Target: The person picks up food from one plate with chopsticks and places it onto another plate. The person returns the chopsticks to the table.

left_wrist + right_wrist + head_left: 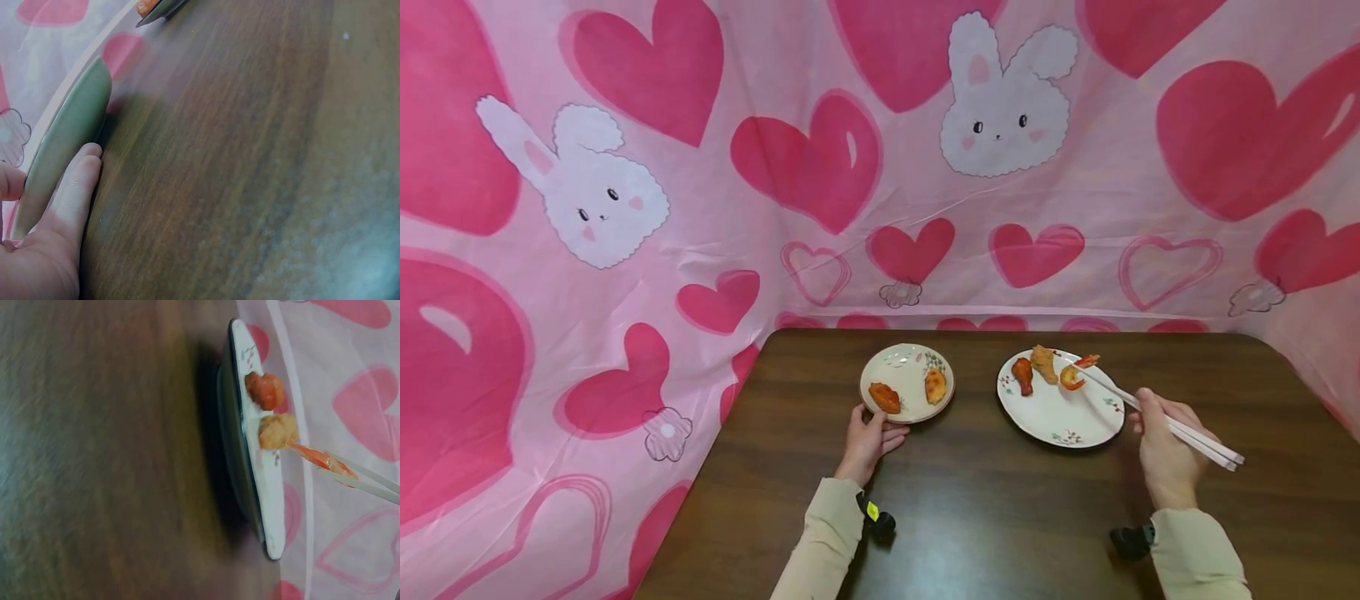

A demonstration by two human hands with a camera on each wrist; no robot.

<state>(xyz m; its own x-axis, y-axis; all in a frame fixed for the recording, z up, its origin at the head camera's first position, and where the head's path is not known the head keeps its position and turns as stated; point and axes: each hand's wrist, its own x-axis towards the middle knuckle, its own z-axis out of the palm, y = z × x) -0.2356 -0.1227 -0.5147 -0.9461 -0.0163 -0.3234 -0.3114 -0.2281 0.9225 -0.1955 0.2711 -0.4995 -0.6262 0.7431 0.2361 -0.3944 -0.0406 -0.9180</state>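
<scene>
My left hand (867, 446) holds the near rim of a small cream plate (904, 367), thumb at the edge and fingers under it, as the left wrist view shows. A reddish-brown chicken wing (884, 398) and a golden piece with browned spots (936, 387) lie on that plate. In my right hand (1172, 454) is a pair of pale chopsticks (1202, 446), slanting left over a larger white plate (1060, 418). Their tips pinch a curled orange shrimp (322, 460), above the plate's surface in the right wrist view. Beside it are a reddish drumstick (1022, 375) and a breaded fried piece (1043, 363).
Both plates stand toward the back of a dark wooden table (985, 508), a gap of bare wood between them. A pink cloth (820, 50) with hearts and rabbits hangs behind and to the left. Black cameras (1131, 542) are strapped at both wrists.
</scene>
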